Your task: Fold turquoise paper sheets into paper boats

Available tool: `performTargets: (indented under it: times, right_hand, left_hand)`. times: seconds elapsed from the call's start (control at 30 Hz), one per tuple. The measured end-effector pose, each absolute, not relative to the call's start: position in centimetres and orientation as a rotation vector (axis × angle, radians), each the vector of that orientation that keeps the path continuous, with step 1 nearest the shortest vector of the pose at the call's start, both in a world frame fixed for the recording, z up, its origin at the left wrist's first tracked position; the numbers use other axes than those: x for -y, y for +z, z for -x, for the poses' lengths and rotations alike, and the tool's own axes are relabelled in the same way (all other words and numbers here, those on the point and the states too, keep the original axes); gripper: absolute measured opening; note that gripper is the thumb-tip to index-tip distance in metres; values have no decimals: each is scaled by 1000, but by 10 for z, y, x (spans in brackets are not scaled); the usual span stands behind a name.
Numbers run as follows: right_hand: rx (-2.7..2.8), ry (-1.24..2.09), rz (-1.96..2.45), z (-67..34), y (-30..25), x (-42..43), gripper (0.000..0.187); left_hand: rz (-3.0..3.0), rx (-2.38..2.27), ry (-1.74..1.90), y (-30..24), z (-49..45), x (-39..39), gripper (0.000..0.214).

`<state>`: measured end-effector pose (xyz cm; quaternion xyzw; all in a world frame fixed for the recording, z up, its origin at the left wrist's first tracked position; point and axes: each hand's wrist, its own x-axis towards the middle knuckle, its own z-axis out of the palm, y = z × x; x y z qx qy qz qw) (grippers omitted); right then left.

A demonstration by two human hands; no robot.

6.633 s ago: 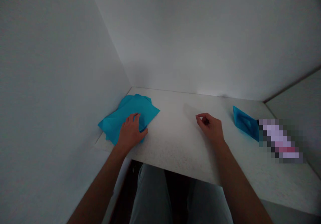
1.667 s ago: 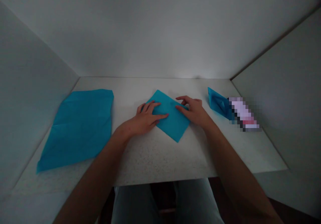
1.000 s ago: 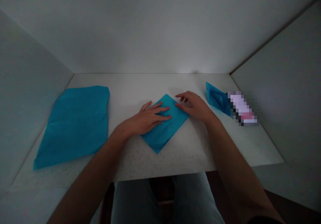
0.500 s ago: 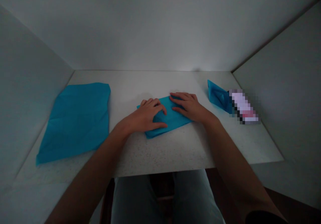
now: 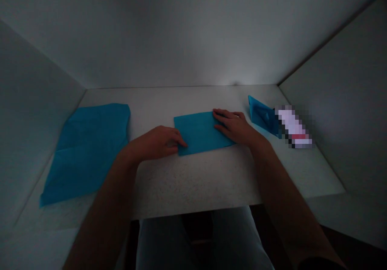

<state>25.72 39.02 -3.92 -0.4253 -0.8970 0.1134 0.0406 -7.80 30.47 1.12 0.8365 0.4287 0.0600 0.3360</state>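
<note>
A folded rectangle of blue paper point(image 5: 198, 135) lies flat on the white table in front of me. At its lower left corner is my left hand point(image 5: 159, 142), with the index finger over the top and the thumb at the edge; the other fingers are curled. My right hand point(image 5: 232, 127) lies on the right end of the paper, fingers stretched out and pressing down. That end is partly hidden under the palm. The paper's edges look straight, its long side running slightly upward to the right.
To the left lies a larger blue sheet point(image 5: 90, 153) with creases, partly behind my left forearm. A folded blue paper piece point(image 5: 263, 117) stands at the back right, beside a blurred-out phone-like object point(image 5: 293, 127). White walls point(image 5: 181, 32) enclose the table point(image 5: 196, 185).
My left hand has moved left off the paper's middle to its left edge. The paper now lies straighter. My right hand stays on the right end, having moved slightly right.
</note>
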Motion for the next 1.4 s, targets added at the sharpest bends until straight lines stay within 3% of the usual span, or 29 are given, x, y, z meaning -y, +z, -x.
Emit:
performTargets:
  times: [0.1, 0.2, 0.4, 0.63, 0.83, 0.93, 1.07, 1.3, 1.4]
  right_hand:
    - [2740, 303, 1347, -247, -35, -380, 66]
    - [2733, 282, 1351, -232, -37, -368, 70]
    - [2805, 457, 984, -209, -58, -361, 80]
    - [2734, 383, 1213, -206, -67, -359, 78]
    - [2593, 286, 1514, -216, -66, -354, 103]
    - [2604, 189, 1540, -212, -62, -353, 91]
    - [2820, 271, 1226, -203, -55, -356, 71]
    - [2727, 207, 1550, -235, -57, -369, 91]
    - [2678, 118, 1596, -252, -61, -371, 92]
  left_hand:
    - [-2196, -1218, 249, 8, 70, -304, 26]
    - [-2356, -1461, 482, -11, 43, -306, 45]
    - [-2498, -1508, 232, -53, 12, -306, 72]
    - [-2443, -1563, 194, -53, 17, -297, 85]
    - [-2350, -1654, 218, -50, 15, -292, 96]
    - [-2326, -1655, 199, -46, 15, -291, 97]
    - [-2333, -1639, 197, -42, 15, -290, 95]
    - [-2294, -1696, 251, -53, 16, -289, 109]
    - [-2230, -1776, 301, -56, 18, -289, 126]
